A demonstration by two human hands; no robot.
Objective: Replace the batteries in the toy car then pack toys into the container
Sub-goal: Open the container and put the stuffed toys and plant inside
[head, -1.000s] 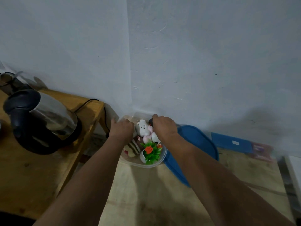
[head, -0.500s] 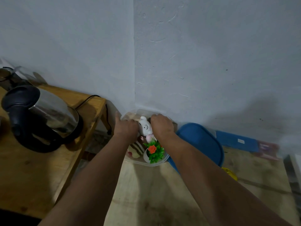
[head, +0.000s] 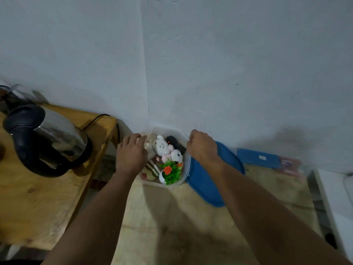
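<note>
Head view. A clear plastic container (head: 186,175) sits at the centre of the frame on a pale wooden surface (head: 191,226), pushed into the corner where two white walls (head: 229,64) meet. It holds several toys: a white plush animal (head: 162,148) at the upper middle, a dark object (head: 174,143) just behind and to the right of it, a second small white figure (head: 177,155) to the lower right of the plush, a striped brown-and-cream item (head: 151,167) at the lower left, and a small white pot with green leaves and an orange flower (head: 170,172) at the lower edge. Whether the dark object is the toy car cannot be told.

The left hand (head: 131,153) lies over the left rim of the container, back of the hand toward the camera, fingers extended and slightly spread toward the upper right; no object is seen held in it. The right hand (head: 202,147) is over the right rim, fingers curled downward at the container edge; whether it grips the rim or anything else cannot be told.

A blue lid (head: 206,186) lies flat just right of the container, partly beneath the right forearm. A steel-and-black electric kettle (head: 45,140) stands on a darker wooden table (head: 38,203) at the left of the frame.
</note>
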